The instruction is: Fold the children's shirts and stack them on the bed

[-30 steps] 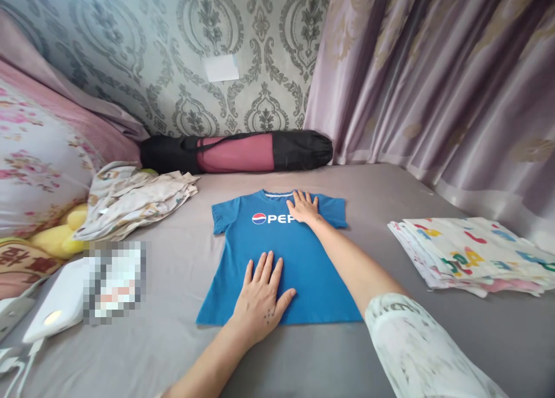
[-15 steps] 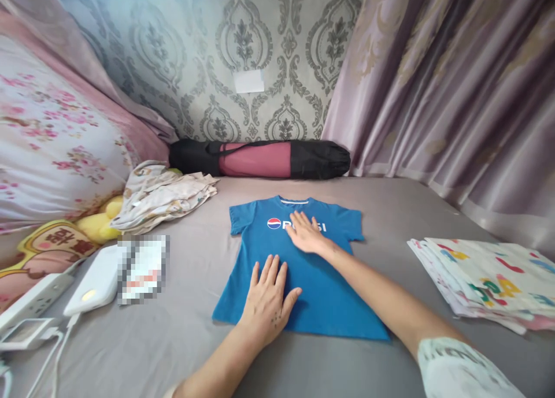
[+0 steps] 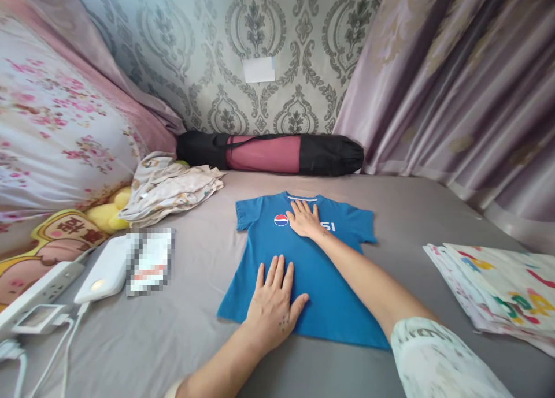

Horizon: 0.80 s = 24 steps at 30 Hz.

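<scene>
A blue T-shirt (image 3: 329, 294) lies spread flat on the grey sheet, its collar toward the wall and its hem toward me. A round red, white and blue logo and white letters mark its chest. My left hand (image 3: 274, 302) rests palm down on the lower left part of the shirt, fingers spread. Just below the collar, my right hand (image 3: 304, 219) lies flat on the chest with its fingers stretched out. It covers several of the printed letters. Neither hand grasps the cloth.
Folded printed cloths (image 3: 498, 288) are stacked at the right. Along the wall lies a black and pink rolled bag (image 3: 264, 154). At the left are a crumpled cloth (image 3: 173, 190), a white power bank (image 3: 106, 271), a power strip (image 3: 47, 288) with cables, and a cartoon cushion (image 3: 60, 236).
My right hand has slid up the shirt toward the collar. The left hand stays on the lower part. The camera view has shifted slightly.
</scene>
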Motion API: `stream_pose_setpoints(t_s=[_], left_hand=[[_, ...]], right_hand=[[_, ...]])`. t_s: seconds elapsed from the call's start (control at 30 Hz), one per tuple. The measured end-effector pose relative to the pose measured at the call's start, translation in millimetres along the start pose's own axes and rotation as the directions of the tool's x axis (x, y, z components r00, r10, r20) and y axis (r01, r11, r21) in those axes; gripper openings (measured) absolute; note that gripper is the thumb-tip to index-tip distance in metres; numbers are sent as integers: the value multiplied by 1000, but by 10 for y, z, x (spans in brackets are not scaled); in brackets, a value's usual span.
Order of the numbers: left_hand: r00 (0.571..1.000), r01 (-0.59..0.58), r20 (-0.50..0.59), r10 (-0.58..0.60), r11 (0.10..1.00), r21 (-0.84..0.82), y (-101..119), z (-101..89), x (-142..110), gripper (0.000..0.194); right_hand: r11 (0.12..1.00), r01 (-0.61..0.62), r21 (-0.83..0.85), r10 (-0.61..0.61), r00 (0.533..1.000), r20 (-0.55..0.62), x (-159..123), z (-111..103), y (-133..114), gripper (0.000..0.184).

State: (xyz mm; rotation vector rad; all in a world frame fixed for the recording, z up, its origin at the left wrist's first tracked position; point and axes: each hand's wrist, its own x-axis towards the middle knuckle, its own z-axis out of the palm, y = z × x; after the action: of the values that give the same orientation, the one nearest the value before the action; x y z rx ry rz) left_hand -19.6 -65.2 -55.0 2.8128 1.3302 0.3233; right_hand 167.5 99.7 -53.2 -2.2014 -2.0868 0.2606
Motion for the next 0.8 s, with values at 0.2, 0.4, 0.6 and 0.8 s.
stream_pose_setpoints(t_s=[0.2,0.4,0.6,0.8], left_hand=[[1000,-3,16,3,1000,-2,2,-30,9,68],[1000,-10,-1,10,1000,13,-6,-15,-1,68],[1000,-11,9,11,1000,6,-10,-8,1,68],[999,-5,34,5,1000,-10,-12,-27,16,69]], right_hand=[[1000,16,-24,-19,993,-121,121,-29,-13,56],[994,-109,-28,100,969,-227,371,-202,78,41],[990,-134,-49,129,987,-94,639,-298,182,33],[985,-174,-8,174,985,1,756,-387,235,29]])
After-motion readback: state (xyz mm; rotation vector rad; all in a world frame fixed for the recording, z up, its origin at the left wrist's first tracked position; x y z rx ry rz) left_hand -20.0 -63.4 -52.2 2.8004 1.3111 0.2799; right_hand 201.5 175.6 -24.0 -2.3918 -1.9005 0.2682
